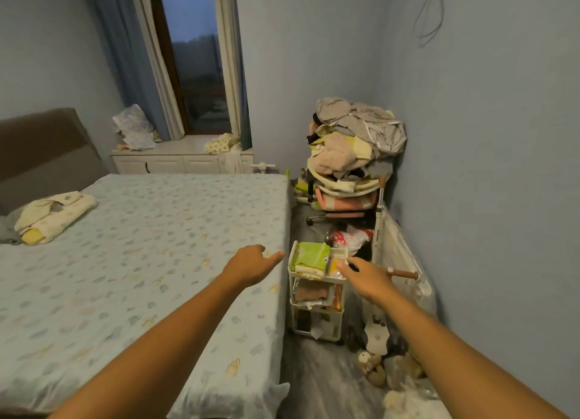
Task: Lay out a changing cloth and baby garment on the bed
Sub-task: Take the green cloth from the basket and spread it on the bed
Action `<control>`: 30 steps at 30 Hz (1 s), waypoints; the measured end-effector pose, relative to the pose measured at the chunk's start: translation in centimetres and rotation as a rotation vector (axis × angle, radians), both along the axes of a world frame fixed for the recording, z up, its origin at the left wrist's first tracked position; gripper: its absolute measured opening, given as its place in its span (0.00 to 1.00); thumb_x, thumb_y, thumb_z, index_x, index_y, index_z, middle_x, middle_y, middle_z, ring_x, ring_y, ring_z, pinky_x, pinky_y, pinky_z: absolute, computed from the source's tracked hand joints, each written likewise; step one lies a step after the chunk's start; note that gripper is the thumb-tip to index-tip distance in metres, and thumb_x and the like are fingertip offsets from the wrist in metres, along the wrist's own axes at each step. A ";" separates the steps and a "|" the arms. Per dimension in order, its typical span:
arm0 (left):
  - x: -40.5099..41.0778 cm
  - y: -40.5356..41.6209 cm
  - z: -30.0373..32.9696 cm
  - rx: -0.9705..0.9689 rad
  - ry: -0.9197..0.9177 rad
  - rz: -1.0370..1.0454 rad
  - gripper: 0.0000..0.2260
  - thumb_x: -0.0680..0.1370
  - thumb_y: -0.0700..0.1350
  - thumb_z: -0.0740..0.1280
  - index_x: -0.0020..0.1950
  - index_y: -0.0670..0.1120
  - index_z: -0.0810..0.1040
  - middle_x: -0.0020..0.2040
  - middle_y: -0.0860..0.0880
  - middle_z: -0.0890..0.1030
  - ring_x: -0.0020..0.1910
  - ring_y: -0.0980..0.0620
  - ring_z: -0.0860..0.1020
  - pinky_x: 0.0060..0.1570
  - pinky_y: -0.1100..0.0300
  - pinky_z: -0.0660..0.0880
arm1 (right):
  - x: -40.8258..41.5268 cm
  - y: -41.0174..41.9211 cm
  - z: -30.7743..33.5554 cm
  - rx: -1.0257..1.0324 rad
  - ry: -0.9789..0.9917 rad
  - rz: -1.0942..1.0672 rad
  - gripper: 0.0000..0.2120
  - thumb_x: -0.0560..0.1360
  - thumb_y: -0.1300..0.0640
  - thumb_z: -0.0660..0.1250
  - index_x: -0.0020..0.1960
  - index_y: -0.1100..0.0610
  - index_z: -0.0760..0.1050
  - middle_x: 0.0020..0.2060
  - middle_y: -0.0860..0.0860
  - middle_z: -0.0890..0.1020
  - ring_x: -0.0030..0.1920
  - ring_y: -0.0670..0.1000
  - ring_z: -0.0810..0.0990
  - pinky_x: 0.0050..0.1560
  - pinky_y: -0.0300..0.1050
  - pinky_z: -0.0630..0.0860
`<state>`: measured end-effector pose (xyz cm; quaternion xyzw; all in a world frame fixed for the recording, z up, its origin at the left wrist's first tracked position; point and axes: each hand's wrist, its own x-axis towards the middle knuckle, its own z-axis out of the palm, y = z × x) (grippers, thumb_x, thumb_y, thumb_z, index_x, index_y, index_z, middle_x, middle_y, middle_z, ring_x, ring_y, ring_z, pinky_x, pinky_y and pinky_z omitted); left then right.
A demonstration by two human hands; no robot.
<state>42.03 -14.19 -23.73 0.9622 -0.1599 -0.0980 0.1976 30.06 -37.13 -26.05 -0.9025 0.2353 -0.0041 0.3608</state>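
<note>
Both hands reach toward the storage cart beside the bed.

The left hand (251, 266) is loosely curled and holds nothing, over the edge of the bed (157, 246). The right hand (365, 277) is open and empty, its fingers just at the top tray of the white cart (317, 305), probably to take the folded cloths (309, 258) stored there. I cannot tell which one is the changing cloth. The bed is not yet prepared.

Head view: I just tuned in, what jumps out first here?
Two bare arms reach forward, the left hand over the bed's right edge and the right hand at the top tier of a white storage cart holding green folded cloth. Behind the cart, a tall laundry heap fills the corner.
</note>
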 end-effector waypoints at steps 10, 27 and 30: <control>15.9 -10.2 -8.5 0.013 0.099 -0.009 0.38 0.75 0.70 0.56 0.75 0.44 0.67 0.74 0.44 0.70 0.71 0.43 0.70 0.67 0.48 0.69 | 17.6 -8.5 -8.7 0.127 0.071 0.008 0.27 0.78 0.38 0.58 0.72 0.52 0.68 0.67 0.55 0.76 0.65 0.57 0.75 0.64 0.55 0.73; 35.9 -23.0 -28.0 -0.108 0.314 -0.108 0.31 0.76 0.64 0.62 0.71 0.44 0.71 0.67 0.41 0.77 0.64 0.41 0.75 0.64 0.48 0.73 | 37.1 -16.5 -28.7 0.204 0.245 -0.086 0.27 0.77 0.40 0.61 0.73 0.48 0.66 0.69 0.56 0.74 0.67 0.59 0.73 0.64 0.54 0.72; 37.9 -25.8 -32.4 -0.107 0.374 -0.052 0.33 0.76 0.64 0.62 0.74 0.44 0.67 0.71 0.41 0.73 0.69 0.41 0.71 0.68 0.47 0.69 | 40.1 -18.3 -32.8 0.205 0.280 -0.099 0.28 0.76 0.39 0.61 0.74 0.46 0.64 0.69 0.55 0.73 0.67 0.57 0.73 0.64 0.53 0.72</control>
